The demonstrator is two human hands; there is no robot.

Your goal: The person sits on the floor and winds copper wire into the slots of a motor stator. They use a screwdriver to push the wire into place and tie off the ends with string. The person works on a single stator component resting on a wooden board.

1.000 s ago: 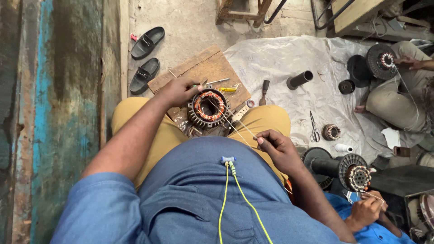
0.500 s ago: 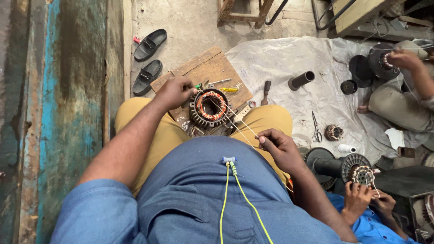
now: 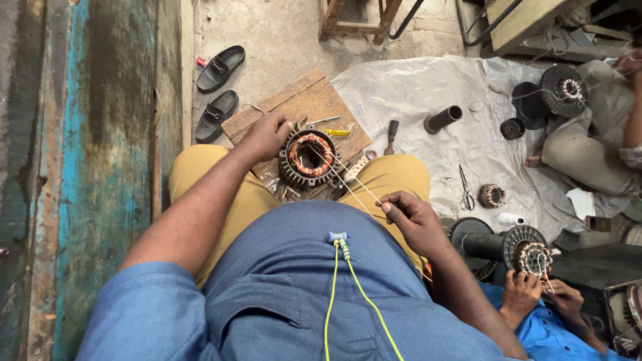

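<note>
I see two black slippers (image 3: 217,87) on the floor at far left, then my left hand (image 3: 267,137) gripping the rim of the motor stator (image 3: 309,158) on my lap by the wooden board (image 3: 294,107). My right hand (image 3: 411,217) pinches a taut thin wire (image 3: 351,182) from its copper windings; scissors (image 3: 466,190) lie right.

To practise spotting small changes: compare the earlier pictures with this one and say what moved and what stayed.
Little changed. The right hand keeps its grip on the thin wire, drawn taut from the stator; the left hand stays on the stator's rim. A co-worker's hands shifted on another stator.
</note>
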